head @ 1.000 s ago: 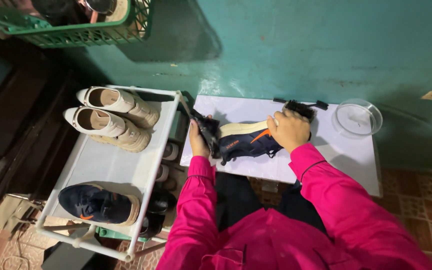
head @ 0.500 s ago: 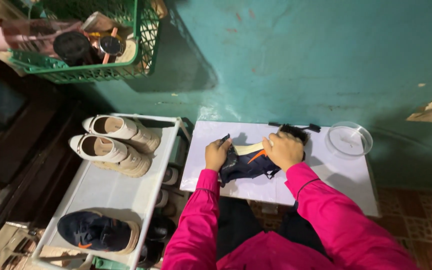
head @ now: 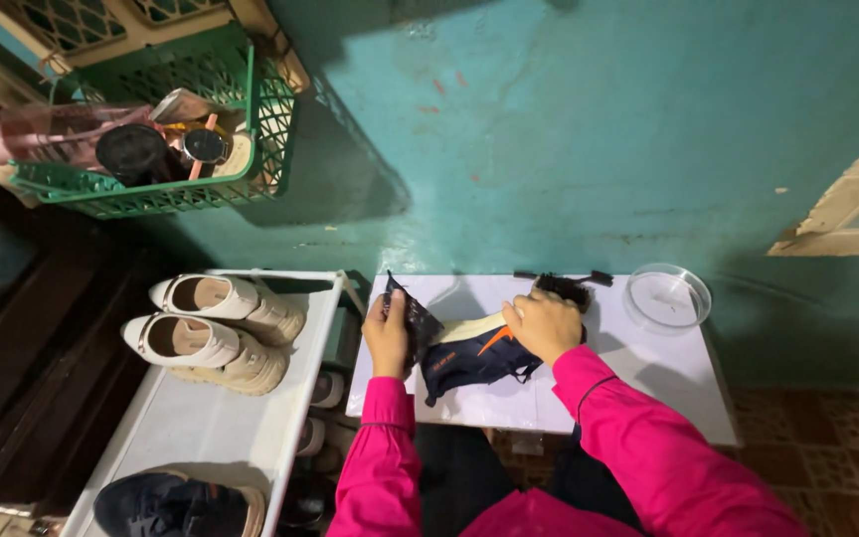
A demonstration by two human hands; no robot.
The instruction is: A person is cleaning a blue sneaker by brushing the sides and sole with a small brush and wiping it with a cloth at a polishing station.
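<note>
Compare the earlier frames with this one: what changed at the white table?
The left hand shifted from beside the dark sneaker to gripping its heel end, tipping it up. The right hand kept the black brush on the sneaker. The clear dish, white table and cream shoes stayed put; the camera tilted up.

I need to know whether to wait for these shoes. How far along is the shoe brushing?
Midway on one shoe. The left hand steadies the navy sneaker on the white table while the right hand works a black brush at it. Its apparent mate waits on the rack. How clean either is, I cannot tell.
</note>
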